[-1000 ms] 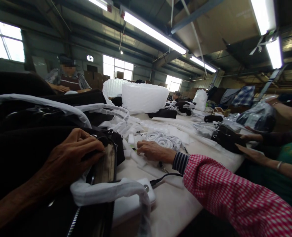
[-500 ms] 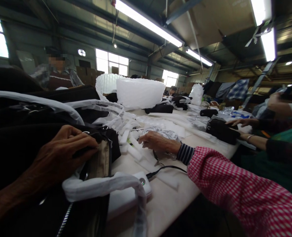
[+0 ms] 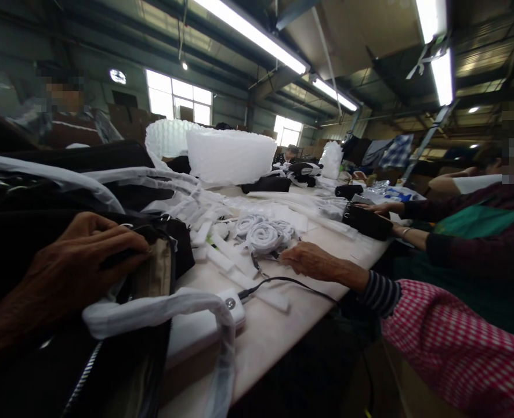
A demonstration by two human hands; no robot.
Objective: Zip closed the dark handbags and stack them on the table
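The bag (image 3: 43,377) is black, its lining (image 3: 158,261) beige, the strap (image 3: 152,310) white. The coils (image 3: 263,235) are white, the cable (image 3: 300,283) black, the worktop (image 3: 278,339) cream. The sleeve (image 3: 448,342) is pinkish-red-and-white check, the cuff (image 3: 383,294) dark with pale stripes.

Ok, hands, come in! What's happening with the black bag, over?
Left hand gripping open edge of black bag. Right hand beside white coils, grip unclear. White-wrapped strap looping across bag's opening.

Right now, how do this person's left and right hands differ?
The left hand pinches the edge of the black bag; the right hand is beside the coiled white cords. Behind the left hand is a bare forearm; behind the right hand, a checked sleeve. Both hands are ungloved.
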